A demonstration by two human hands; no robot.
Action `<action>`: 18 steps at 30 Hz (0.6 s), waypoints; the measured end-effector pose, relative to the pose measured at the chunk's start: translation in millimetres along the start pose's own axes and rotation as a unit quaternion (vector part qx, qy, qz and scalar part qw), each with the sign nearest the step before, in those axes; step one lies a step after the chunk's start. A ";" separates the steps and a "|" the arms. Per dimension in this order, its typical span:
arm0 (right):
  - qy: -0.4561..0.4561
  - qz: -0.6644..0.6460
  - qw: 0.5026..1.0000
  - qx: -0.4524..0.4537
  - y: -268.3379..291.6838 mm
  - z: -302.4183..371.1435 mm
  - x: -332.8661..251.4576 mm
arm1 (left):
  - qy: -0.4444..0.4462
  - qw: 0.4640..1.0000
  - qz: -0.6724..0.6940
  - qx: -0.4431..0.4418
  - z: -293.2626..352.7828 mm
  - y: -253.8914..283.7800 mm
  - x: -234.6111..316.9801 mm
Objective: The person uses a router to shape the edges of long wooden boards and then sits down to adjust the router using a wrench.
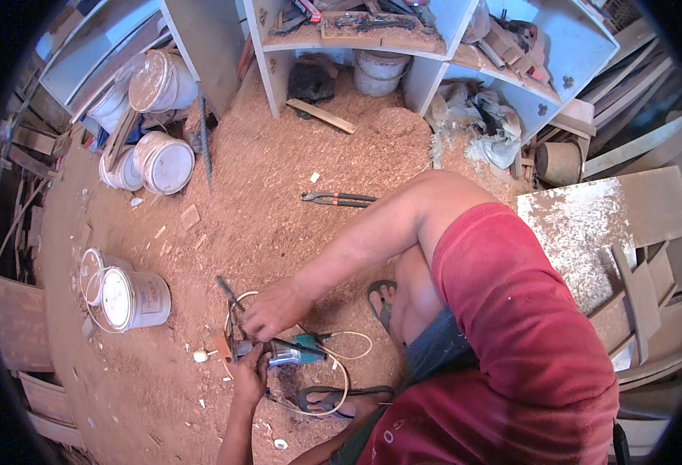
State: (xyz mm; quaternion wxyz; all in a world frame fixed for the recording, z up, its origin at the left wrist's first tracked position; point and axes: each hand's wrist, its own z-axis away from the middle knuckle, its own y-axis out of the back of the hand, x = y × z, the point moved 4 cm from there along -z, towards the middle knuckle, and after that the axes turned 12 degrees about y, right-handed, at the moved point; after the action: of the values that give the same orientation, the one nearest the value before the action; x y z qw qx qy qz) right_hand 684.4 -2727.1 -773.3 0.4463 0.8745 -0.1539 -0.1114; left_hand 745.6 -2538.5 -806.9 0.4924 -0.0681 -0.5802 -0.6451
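Note:
Low over the floor, both my hands meet at a teal and silver corded power tool lying on its side. Closed round its end nearest me is my left hand. My right hand presses down from above, its fingers closed on a dark rod-like tool; the kind cannot be made out. Another dark bar lies across the power tool; whether the two are one piece is hidden by my fingers. A pale cord loops round, and a white plug rests to the left.
Red-handled pincers lie on the sawdust-covered floor ahead. A white lidded bucket stands at left, with more buckets behind. Shelves line the back. Boards are stacked at right. My sandalled foot is beside the cord.

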 end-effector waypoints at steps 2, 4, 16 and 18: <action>-0.173 -0.082 0.981 0.038 -0.3 6.2 7.4 | 0.009 1.000 0.005 0.012 -1.1 -0.1 -1.2; -0.352 -0.184 0.911 -0.112 13.6 -7.3 21.5 | 0.009 0.998 0.016 0.057 2.8 -1.1 -12.0; -0.463 -0.236 0.831 -0.198 9.2 -16.9 38.4 | 0.042 0.987 -0.056 0.145 -5.1 -12.6 -10.4; -0.452 -0.370 0.775 -0.240 9.4 -17.1 28.7 | 0.022 0.982 -0.082 0.167 -2.1 -10.6 -2.5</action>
State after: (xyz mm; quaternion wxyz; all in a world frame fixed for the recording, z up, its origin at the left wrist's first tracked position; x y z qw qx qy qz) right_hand 715.1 -2730.1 -757.4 0.4453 0.5774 0.0299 -0.6836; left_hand 740.4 -2540.5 -816.4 0.4547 0.0768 -0.6723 -0.5790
